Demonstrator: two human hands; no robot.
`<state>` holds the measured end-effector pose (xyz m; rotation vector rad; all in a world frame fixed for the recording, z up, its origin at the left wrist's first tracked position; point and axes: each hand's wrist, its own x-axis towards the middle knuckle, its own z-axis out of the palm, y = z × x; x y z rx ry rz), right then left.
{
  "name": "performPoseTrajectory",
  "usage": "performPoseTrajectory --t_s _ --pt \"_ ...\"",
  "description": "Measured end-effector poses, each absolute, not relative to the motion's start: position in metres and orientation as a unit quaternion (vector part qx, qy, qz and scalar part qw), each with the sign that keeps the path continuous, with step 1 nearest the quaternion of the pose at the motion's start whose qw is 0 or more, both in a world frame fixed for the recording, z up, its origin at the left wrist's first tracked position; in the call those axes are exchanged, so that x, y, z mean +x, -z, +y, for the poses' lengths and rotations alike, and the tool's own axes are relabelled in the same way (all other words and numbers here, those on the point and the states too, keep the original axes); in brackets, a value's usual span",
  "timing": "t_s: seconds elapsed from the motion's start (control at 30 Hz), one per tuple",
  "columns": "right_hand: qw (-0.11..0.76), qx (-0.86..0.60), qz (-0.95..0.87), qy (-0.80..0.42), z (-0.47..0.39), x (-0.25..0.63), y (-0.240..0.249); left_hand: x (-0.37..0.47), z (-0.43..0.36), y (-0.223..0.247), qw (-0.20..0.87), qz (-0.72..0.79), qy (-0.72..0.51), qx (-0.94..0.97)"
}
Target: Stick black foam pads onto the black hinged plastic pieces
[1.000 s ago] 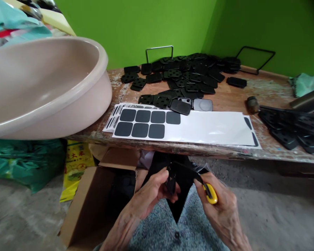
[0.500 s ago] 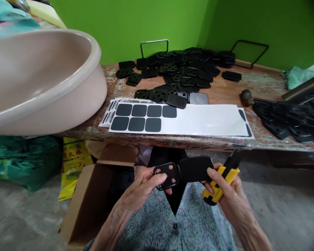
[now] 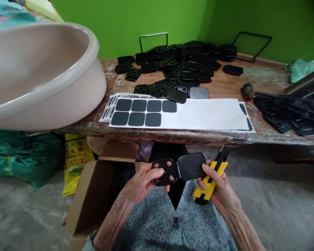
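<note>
A black hinged piece (image 3: 191, 166) lies unfolded between my hands, one half pierced with round holes, the other plain. My left hand (image 3: 141, 181) pinches the holed half, thumb on top. With thumb and fingertips my right hand (image 3: 219, 188) grips the outer edge of the plain half, and the same hand holds a yellow utility knife (image 3: 208, 183) whose black front end points up and away. Beyond them on the bench lies a white sticker sheet (image 3: 206, 114) with several dark rounded squares at its left part, on top of more sheets.
Many similar black pieces (image 3: 188, 66) are heaped at the back of the wooden bench (image 3: 264, 82), more (image 3: 290, 113) at right. A big pinkish basin (image 3: 96, 80) stands left. Below are a cardboard box (image 3: 81, 198), a yellow bag (image 3: 77, 157) and a green bag (image 3: 23, 160).
The plain half has tilted a little relative to the holed half. My right hand with the knife has shifted slightly left. The view has also moved a little.
</note>
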<state>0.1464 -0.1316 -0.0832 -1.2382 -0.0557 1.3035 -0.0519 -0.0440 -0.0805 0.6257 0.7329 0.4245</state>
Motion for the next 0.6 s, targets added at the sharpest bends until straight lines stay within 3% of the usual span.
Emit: performPoseTrajectory --t_s 0.3,0.6 --pt "0.624 -0.516 0.077 -0.582 -0.13 0.131 0.095 -0.044 -0.039 0.077 0.902 0.228 -0.299 0.214" --pt "0.608 -0.502 0.05 -0.613 -0.132 0.126 0.096 -0.038 -0.034 0.083 0.894 0.259 -0.319 0.177"
